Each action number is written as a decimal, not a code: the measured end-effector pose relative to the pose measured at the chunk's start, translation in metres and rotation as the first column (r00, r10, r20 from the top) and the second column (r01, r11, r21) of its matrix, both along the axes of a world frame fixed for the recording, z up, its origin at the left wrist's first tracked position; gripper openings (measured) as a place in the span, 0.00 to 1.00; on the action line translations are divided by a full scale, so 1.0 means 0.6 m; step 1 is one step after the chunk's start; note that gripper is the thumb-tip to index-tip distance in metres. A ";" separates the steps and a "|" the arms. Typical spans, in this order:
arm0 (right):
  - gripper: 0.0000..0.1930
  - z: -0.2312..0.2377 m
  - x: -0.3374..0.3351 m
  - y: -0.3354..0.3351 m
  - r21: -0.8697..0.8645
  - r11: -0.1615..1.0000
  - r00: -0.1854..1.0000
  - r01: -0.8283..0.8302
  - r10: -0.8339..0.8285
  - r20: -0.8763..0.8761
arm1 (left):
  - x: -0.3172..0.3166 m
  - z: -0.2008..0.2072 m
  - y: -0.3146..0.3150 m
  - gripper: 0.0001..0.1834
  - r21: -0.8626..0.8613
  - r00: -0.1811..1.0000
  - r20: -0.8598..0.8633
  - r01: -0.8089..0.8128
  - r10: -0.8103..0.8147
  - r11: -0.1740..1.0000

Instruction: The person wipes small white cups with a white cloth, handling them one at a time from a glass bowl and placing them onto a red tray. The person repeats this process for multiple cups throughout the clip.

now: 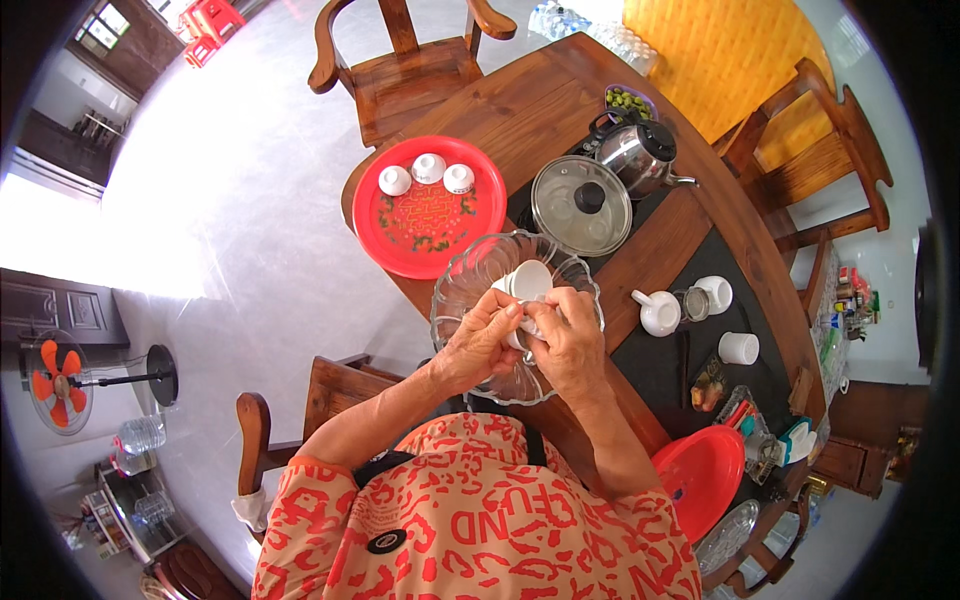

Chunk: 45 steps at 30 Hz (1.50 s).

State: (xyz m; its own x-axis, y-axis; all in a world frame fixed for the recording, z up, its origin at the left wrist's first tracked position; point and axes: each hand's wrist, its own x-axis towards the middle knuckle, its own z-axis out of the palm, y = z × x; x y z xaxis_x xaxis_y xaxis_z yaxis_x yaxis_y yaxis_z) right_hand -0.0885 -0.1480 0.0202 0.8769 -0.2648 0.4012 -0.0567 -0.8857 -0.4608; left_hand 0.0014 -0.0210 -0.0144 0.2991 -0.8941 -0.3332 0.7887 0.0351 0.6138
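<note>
My left hand [480, 342] and my right hand [570, 340] meet over a clear glass bowl [447, 300] with a scalloped rim. Both are closed, fingertips pinched around a small white cup [530, 312] that they mostly cover. Just beyond the fingertips, a larger white cup [526, 279] lies tilted in the bowl. Left of the bowl and a little farther off is a round red tray [375, 225]. Three small white cups [428, 168] stand upside down on its far part.
Beyond the bowl sit a glass-lidded pot [580, 205] and a steel kettle [634, 160]. To the right are a white teapot [658, 313], a white mug [738, 348] and another red tray [700, 480]. Wooden chairs [412, 85] surround the table; a fan [62, 383] stands far left.
</note>
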 end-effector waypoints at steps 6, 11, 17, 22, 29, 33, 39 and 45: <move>0.12 0.012 -0.017 -0.020 0.505 0.860 0.989 -0.070 0.127 -0.080 | -0.004 0.007 -0.005 0.09 0.010 0.996 0.058 -0.064 0.063 0.998; 0.14 0.012 0.005 0.008 0.497 0.858 0.976 0.132 -0.199 0.084 | 0.001 0.013 -0.009 0.08 -0.154 0.998 0.009 -0.060 0.062 0.986; 0.16 0.016 0.007 0.012 0.480 0.872 0.995 -0.095 0.074 0.063 | -0.007 0.012 -0.006 0.09 -0.111 0.980 -0.124 -0.169 0.155 0.979; 0.18 0.039 -0.012 -0.024 0.428 0.844 0.926 -0.323 0.375 -0.042 | 0.006 0.001 0.013 0.11 -0.165 0.994 -0.093 -0.074 0.059 0.984; 0.21 0.035 -0.003 0.024 0.161 0.986 0.992 -0.042 0.060 -0.107 | -0.001 -0.001 0.007 0.13 -0.180 0.995 -0.028 -0.104 0.101 0.978; 0.18 0.029 -0.008 0.012 0.167 0.970 0.975 -0.174 0.193 -0.107 | 0.002 -0.010 0.014 0.13 -0.177 0.995 -0.005 -0.100 0.100 0.979; 0.16 0.038 -0.025 -0.019 0.450 0.831 0.895 -0.327 0.425 -0.134 | 0.004 -0.024 0.028 0.14 -0.156 0.999 -0.033 -0.002 -0.004 0.988; 0.23 0.042 -0.015 -0.006 0.294 0.936 0.979 -0.195 0.167 0.117 | 0.001 0.006 0.017 0.08 -0.199 0.996 -0.078 -0.049 0.034 0.979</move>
